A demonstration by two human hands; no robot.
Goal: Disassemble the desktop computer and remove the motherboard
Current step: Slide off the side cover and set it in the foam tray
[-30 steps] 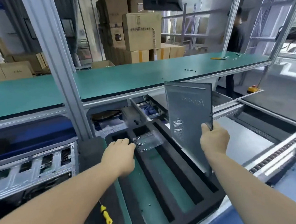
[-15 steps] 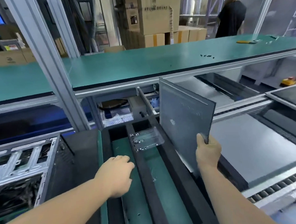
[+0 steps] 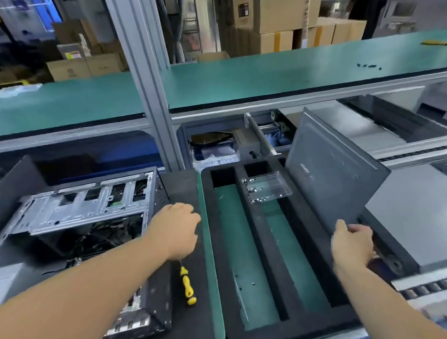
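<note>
Green matting covers the surface, where an opened computer case lies at left beside a yellow screwdriver. Left hand hovers loosely curled over the case's edge, holding nothing. Right hand grips the gray side panel, tilted against a black foam tray.

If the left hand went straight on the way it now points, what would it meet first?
The left hand points up and to the right, over the black mat. Carried on, it would probably reach the near left wall of the black foam tray first, though its height above the mat is unclear.
</note>
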